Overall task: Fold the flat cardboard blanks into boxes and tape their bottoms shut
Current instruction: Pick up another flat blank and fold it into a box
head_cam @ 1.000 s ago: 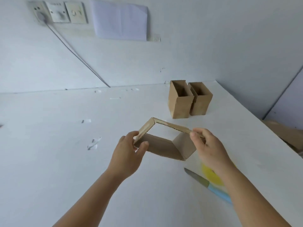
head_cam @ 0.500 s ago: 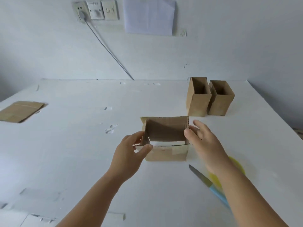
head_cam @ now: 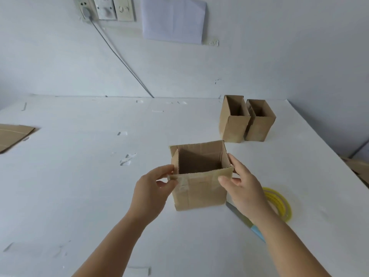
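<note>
Head view, left to right: a flat blank (head_cam: 14,136) lies at the bench's (head_cam: 79,196) far left edge. In the middle the box (head_cam: 199,176), a skewed, hand-held tube a second ago, now stands squared and upright on the bench, mouth up; I judge its bottom taped. The left hand (head_cam: 151,192) pinches its left corner, the right hand (head_cam: 243,186) its right. Behind stand two finished boxes (head_cam: 247,120); a knife (head_cam: 245,220) and yellow tape roll (head_cam: 279,202) lie just right, obstructing nothing.

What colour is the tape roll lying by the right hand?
Yellow and see-through. The tape roll shows best in the head view, the only one given.
</note>
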